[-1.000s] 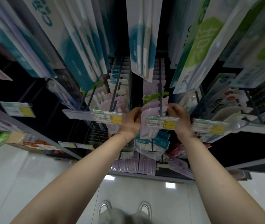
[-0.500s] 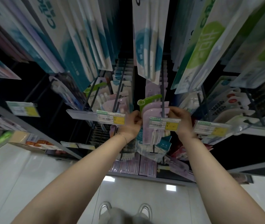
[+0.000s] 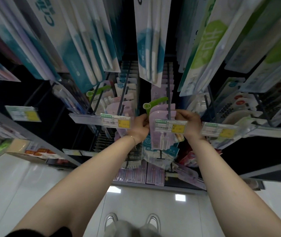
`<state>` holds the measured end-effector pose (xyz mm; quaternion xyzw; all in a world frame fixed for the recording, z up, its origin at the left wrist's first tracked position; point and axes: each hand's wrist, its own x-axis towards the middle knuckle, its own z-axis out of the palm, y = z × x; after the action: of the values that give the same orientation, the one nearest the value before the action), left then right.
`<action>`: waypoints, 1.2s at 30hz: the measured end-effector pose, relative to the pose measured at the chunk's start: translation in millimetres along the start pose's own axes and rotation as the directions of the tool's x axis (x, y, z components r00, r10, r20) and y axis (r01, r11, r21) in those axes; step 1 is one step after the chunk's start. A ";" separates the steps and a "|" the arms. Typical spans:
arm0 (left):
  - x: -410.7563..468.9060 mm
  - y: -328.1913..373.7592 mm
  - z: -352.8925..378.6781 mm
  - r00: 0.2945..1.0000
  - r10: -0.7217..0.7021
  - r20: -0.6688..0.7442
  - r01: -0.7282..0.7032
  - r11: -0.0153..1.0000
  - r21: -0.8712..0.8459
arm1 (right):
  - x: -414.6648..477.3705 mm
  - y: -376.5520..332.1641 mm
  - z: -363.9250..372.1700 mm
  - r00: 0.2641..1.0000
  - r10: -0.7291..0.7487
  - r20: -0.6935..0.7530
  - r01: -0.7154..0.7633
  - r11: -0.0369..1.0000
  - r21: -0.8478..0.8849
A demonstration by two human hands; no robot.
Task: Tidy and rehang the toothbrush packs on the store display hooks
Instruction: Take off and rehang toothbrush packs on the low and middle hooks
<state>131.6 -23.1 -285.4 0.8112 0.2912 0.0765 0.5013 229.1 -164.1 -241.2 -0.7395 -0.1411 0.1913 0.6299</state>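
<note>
Store aisle, dark display wall, glossy white floor (image 3: 153, 204) far below, and rows of hanging packs crowd in from every side.

Straight to the grip. The left hand (image 3: 140, 127) has its fingers curled in, pinching the left edge of the front lilac toothbrush pack (image 3: 160, 115). The right hand (image 3: 190, 124) curls over the pack's upper right corner, just beside the dark hook (image 3: 169, 106) that runs through the stack. Both grips are closed on card, neither one spread. The pack sits at the front of that hook, tucked right behind the price tag (image 3: 170, 126) at the hook's tip.

How will it handle? Light, I'd say: thin card with a clear blister, stiff along the edges and floppy through the middle. The plastic face looks slick, and the punched hang hole is probably the weak spot, likely to tear if yanked sideways. The top edge either side of the hole looks the sensible hold, since it keeps the hole square to the hook.

Moving outward, a green tab (image 3: 155, 104) pokes up among the lilac packs on the same hook. The price tag masks the tip, so anything going on or off has to squeeze past it. The left neighbour's tag (image 3: 115, 120) sits just beside the left knuckles. The right neighbour's tag (image 3: 220, 130) flanks the right wrist. Overhead, a long teal-and-white pack (image 3: 150, 40) hangs low over the hook, so lifting room looks tight. Below, more teal and lilac packs fill the lower rows.
</note>
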 end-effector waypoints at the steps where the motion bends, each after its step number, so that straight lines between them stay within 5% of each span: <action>1: -0.1 0.3 0.1 1.000 0.003 0.010 -0.002 1.000 -0.018 | -0.3 -1.2 -0.4 1.000 -0.004 -0.004 0.003 1.000 -0.011; 9: -4.5 -1.7 3.2 0.995 -0.042 0.090 0.047 0.997 -0.053 | 3.3 -3.4 0.6 0.996 -0.056 0.072 0.063 0.994 -0.088; 17: -20.8 -18.1 -7.8 0.989 -0.146 0.016 0.144 0.985 0.094 | 0.3 9.5 3.2 0.996 -0.010 0.083 0.016 0.997 -0.070; 21: -34.7 -41.8 -22.4 0.987 -0.161 0.002 0.161 0.983 0.086 | -6.2 32.0 -2.6 0.999 0.007 0.039 0.002 0.975 -0.223; 30: -91.8 -91.6 -46.7 0.990 -0.140 -0.025 0.142 0.974 0.178 | -41.4 88.4 -1.2 0.941 0.326 -0.087 -0.335 0.876 -0.347; 36: -125.1 -97.8 -56.7 0.997 -0.083 -0.005 0.083 0.986 0.144 | -71.4 106.9 17.7 0.886 0.434 0.163 -0.309 0.816 -0.489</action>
<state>-33.1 -16.2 -320.7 0.8326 0.3292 0.0336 0.4442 154.1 -198.5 -341.4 -0.8450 -0.1164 0.3715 0.3665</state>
